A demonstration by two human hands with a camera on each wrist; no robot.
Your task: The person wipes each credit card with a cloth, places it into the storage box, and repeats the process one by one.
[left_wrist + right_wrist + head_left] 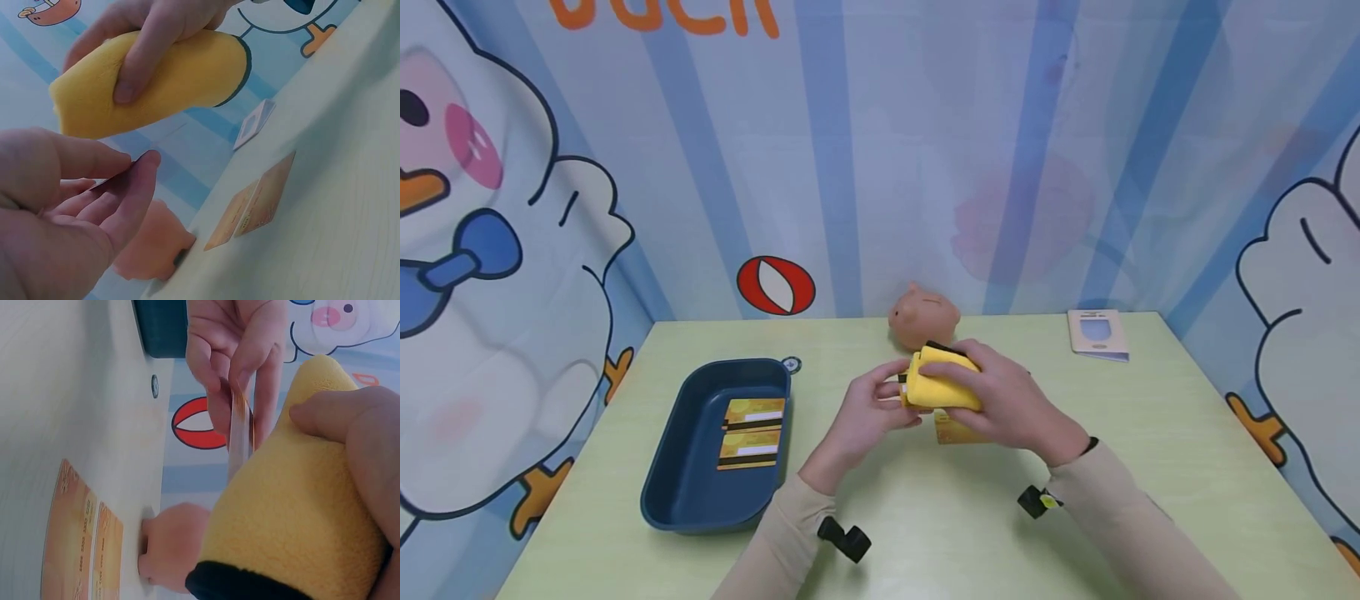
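My right hand (1003,396) grips a folded yellow cloth (936,379) with a black edge, above the middle of the table. Close to its left, my left hand (865,408) pinches a thin card (240,434) between thumb and fingers, seen nearly edge-on in the right wrist view. The cloth (294,506) is beside that card; whether they touch I cannot tell. Beneath the hands, two gold cards (69,537) lie side by side on the table, partly hidden in the head view. Two more gold bank cards (748,450) lie in a dark blue tray (673,467) at the left.
Behind the hands, a pink piggy bank (923,318) stands at the table's back edge. A pale pink booklet (1097,333) lies at the back right. A small round disc (792,364) is by the tray's far right corner. A printed curtain (910,150) hangs behind the table.
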